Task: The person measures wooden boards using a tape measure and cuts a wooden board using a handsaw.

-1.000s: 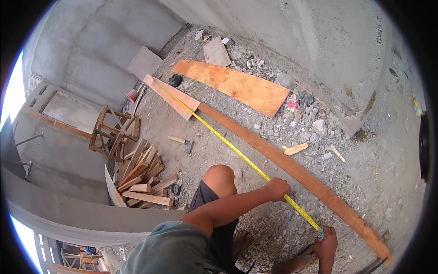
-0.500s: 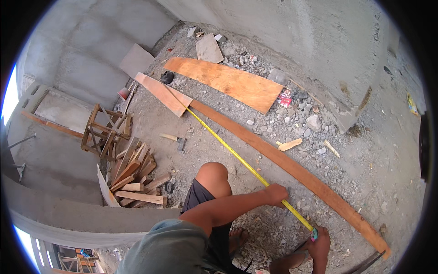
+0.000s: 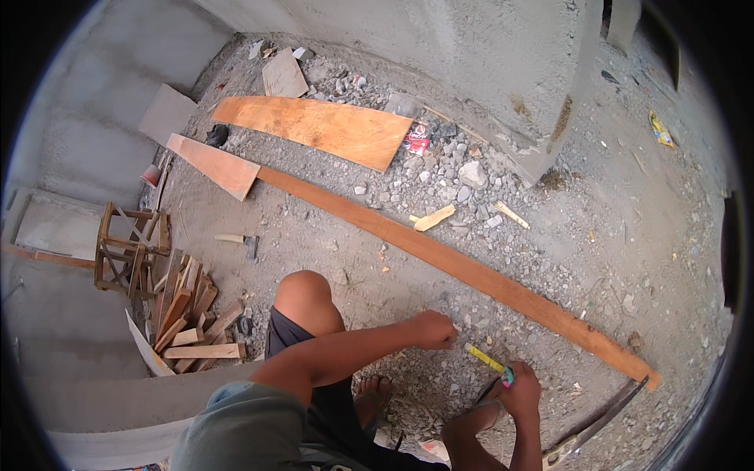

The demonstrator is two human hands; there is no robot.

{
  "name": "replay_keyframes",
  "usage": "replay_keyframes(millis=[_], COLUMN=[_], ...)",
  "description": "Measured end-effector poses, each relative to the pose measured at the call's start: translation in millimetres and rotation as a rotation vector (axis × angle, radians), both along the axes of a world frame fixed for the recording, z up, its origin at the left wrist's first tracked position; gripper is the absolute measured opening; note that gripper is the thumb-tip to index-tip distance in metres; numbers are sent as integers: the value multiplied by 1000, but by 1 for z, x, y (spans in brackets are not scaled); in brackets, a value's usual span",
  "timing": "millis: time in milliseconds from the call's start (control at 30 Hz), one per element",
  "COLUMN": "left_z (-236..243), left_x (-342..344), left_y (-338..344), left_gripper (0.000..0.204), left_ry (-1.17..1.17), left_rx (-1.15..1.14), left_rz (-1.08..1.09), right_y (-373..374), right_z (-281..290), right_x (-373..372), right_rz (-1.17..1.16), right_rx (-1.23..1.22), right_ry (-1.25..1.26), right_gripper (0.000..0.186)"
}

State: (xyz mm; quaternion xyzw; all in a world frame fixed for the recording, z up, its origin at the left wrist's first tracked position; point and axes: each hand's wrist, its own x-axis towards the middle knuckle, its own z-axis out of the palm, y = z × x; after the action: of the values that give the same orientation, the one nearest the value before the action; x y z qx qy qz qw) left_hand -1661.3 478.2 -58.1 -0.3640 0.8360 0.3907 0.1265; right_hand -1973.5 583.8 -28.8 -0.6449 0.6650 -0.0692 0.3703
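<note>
The yellow tape (image 3: 484, 358) had all but vanished: half a second earlier its blade stretched from the short board (image 3: 212, 165) to the person's hands, and now only a stub stuck out of the case. The plank (image 3: 440, 259) and the short board lay with nothing yellow alongside them, so I judged that the stretch along those 2 pieces was over, or at least broken off. I could see no fresh mark on the wood from where I stood. The plank itself had stayed put on the ground (image 3: 660, 235), its far end meeting the short board and its near end touching the tip of the saw (image 3: 601, 420).

The 2 hands were apart. The right hand (image 3: 520, 385) was clamped around the tape's case, low in front of the right foot, between that foot and the plank's near half, with the stub pointing back toward the left hand (image 3: 434, 330). That left hand had let go of the blade; it hung with fingers curled in, knuckles outward, and I saw nothing in it. Its forearm reached across the body past the raised left knee (image 3: 305, 297), just short of the blade's tip.
</note>
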Motion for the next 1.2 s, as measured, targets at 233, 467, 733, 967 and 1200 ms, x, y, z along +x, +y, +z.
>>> replay_keyframes(millis=[233,467,733,967,1200], left_z=[12,33,15,-12,111], left_x=[-24,-27,-61,-35,35], left_y=[4,27,26,17,-71], left_gripper=[19,12,43,42,39], left_ry=[59,229,87,623,504], left_rx=[133,22,185,826,-21], left_rz=[113,135,364,835,890], right_y=[-3,-28,-34,-23,10], right_z=[5,9,-8,-11,0], right_x=[8,44,44,74,36], right_rz=[4,75,-46,-263,-388], right_rx=[2,-95,157,240,46], right_ry=[-124,-310,-331,-927,-507], right_gripper=[41,44,51,105,43])
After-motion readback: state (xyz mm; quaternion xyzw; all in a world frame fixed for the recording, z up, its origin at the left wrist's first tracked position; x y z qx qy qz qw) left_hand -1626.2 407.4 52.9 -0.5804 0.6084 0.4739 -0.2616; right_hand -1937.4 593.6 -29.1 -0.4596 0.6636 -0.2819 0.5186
